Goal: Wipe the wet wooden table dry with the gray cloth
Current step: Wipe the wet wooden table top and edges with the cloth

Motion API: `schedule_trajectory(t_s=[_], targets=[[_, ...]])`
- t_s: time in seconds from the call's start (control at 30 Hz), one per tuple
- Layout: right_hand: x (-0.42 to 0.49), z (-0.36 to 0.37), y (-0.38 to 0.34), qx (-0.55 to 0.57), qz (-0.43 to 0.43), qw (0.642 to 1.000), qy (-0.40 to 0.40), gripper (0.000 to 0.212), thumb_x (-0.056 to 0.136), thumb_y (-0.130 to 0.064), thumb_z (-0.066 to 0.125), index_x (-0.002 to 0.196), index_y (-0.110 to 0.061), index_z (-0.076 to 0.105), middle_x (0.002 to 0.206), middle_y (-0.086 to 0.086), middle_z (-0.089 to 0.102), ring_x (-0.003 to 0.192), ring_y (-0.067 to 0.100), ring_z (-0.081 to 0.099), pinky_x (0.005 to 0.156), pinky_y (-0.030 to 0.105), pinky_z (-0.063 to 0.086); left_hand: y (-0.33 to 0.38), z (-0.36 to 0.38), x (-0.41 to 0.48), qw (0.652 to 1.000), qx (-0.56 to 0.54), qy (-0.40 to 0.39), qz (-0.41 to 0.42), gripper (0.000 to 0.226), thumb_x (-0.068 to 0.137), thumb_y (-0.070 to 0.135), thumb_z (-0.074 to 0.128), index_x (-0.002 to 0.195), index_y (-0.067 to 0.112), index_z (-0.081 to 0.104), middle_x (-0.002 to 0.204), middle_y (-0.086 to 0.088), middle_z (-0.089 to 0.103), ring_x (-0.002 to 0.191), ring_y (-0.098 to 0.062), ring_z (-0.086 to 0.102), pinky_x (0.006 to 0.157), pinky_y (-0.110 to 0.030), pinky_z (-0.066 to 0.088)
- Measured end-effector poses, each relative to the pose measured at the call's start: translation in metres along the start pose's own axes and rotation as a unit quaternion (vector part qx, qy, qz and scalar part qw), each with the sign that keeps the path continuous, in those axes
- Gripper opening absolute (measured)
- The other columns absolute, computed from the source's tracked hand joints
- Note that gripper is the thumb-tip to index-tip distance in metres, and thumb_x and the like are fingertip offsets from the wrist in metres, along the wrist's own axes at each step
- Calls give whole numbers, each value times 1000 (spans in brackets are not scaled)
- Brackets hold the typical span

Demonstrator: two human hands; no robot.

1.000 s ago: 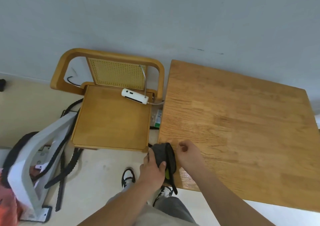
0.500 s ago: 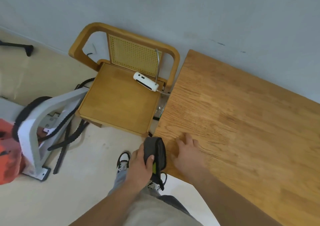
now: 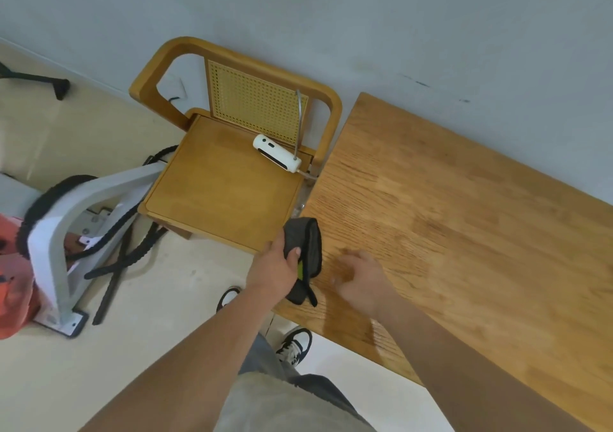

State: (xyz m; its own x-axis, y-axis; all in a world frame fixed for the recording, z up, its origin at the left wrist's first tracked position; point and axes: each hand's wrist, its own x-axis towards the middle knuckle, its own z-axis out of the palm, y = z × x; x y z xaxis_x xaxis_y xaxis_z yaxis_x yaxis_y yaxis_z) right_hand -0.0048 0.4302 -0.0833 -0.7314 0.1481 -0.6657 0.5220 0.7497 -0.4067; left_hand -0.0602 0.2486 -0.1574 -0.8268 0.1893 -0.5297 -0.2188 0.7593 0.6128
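The folded gray cloth (image 3: 306, 249), dark with a green tag and a black strap, is gripped by my left hand (image 3: 273, 271) at the near left corner of the wooden table (image 3: 464, 232). The cloth's right side lies over the table edge. My right hand (image 3: 360, 279) is above or on the tabletop just right of the cloth, blurred, fingers loosely bent and holding nothing. A faint sheen shows on the wood near the front edge.
A wooden chair (image 3: 225, 186) with a cane back stands left of the table, a white handheld device (image 3: 277, 157) on its seat. A grey metal frame with black straps (image 3: 76, 229) and something orange lie on the floor at left. The wall runs behind.
The view has shifted and tilted. My right hand has lifted from lying flat on the table and moved slightly right, now blurred. My left hand keeps its grip on the cloth.
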Motion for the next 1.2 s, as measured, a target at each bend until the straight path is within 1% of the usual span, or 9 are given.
schedule_trajectory(t_s=[0.17,0.27,0.37,0.57,0.73,0.83,0.93,1.03,1.2], targets=[[-8,-2,19,69,-35,997,7,56,100,-13,56,153,-27,46,162,-5,38,151,19,30,122,26,21,-60,4,-54,1000,4,2,0,58,104,49,40,157,32,27,125,-8,58,116,-29,57,93,-46,53],[-14,-7,21,175,15,981,83,46,102,-11,50,146,-26,54,135,-7,61,92,6,65,77,7,47,-54,8,-49,999,31,25,-6,56,105,44,41,157,26,29,125,-13,56,117,-34,55,97,-49,50],[-19,-9,28,263,61,952,144,38,103,-13,48,138,-26,59,102,-9,68,55,10,54,48,20,44,-13,16,-28,993,97,63,-17,63,107,43,37,162,19,17,148,-16,43,128,-37,43,100,-52,47],[-34,-12,45,299,98,935,167,29,104,-15,50,128,-19,67,102,-16,62,77,0,57,62,5,44,69,40,0,922,366,2,128,64,110,41,24,162,24,-8,169,-14,-15,155,-41,-10,119,-69,14],[-33,-16,52,311,111,926,185,27,100,-10,50,114,-21,71,101,-13,67,89,6,61,77,23,50,58,73,-38,862,419,-55,281,66,106,49,23,163,25,1,171,-10,-14,155,-36,-16,119,-70,0],[-27,-25,46,299,96,930,189,26,101,-13,51,119,-23,68,108,-11,64,98,8,61,73,16,44,33,52,-44,843,427,-73,319,66,106,53,15,164,26,-2,169,-9,-21,155,-31,-21,123,-62,-1],[-14,-33,36,286,79,941,164,25,102,-14,53,121,-22,66,107,-10,64,89,3,62,67,10,42,12,14,-23,872,405,-26,273,64,106,53,12,163,27,-1,169,-8,-15,158,-29,-9,124,-59,16],[2,-38,21,251,57,958,130,26,102,-16,53,123,-23,66,99,-13,65,76,0,58,58,6,42,12,-4,-5,946,310,-27,95,67,107,54,14,160,28,-16,171,-11,-9,158,-30,0,124,-50,23],[29,-37,-8,195,33,972,123,33,101,-18,55,132,-25,65,122,-8,65,101,3,59,78,7,40,6,12,-23,979,205,2,24,73,104,55,21,157,33,-24,166,-10,17,150,-28,24,108,-45,48]])
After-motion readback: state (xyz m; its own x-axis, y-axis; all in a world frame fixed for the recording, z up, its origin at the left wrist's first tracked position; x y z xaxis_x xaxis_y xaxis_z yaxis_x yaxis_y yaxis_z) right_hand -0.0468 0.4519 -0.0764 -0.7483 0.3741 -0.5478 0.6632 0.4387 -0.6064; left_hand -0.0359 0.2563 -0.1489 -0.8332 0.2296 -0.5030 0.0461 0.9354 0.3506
